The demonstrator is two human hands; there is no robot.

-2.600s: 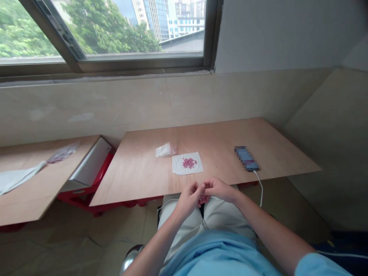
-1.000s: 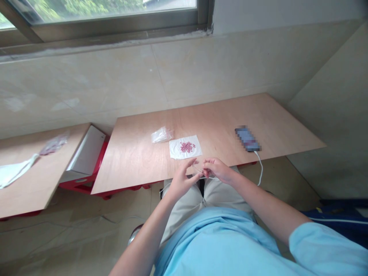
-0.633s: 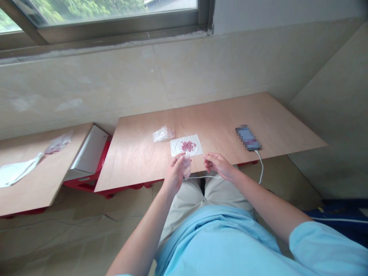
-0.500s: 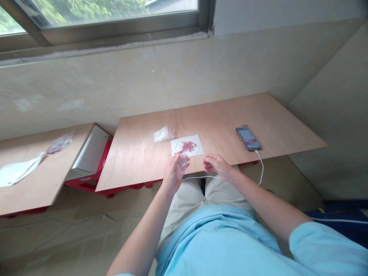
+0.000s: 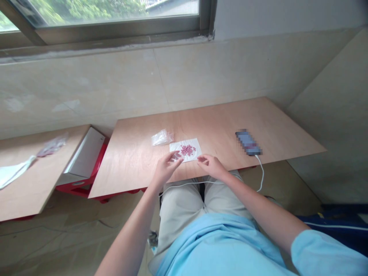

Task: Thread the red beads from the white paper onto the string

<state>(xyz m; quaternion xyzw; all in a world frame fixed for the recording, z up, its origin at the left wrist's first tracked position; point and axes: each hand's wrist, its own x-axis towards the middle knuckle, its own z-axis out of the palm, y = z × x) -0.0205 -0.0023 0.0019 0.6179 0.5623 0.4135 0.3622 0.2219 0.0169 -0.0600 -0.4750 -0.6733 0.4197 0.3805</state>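
My left hand [image 5: 166,168] rests at the near edge of the wooden table [image 5: 218,122], its fingertips pinched on a small clear plastic piece. My right hand [image 5: 211,165] is beside it, thumb and fingers pinched together at the edge of a white sheet [image 5: 195,143]. A heap of small pink beads [image 5: 188,150] lies on that sheet, just beyond both hands. A thin white string [image 5: 184,184] sags from under my hands across my lap.
A clear plastic bag [image 5: 161,137] lies left of the sheet. A phone [image 5: 247,143] with a white cable [image 5: 261,174] lies to the right. A second table [image 5: 31,184] at left holds white cloth [image 5: 13,172]; a white box [image 5: 86,153] and red crates sit between the tables.
Both hands moved forward from over my lap to the table edge by the beads. The string, stretched between the hands before, now hangs slack over my lap. The view tilted down.
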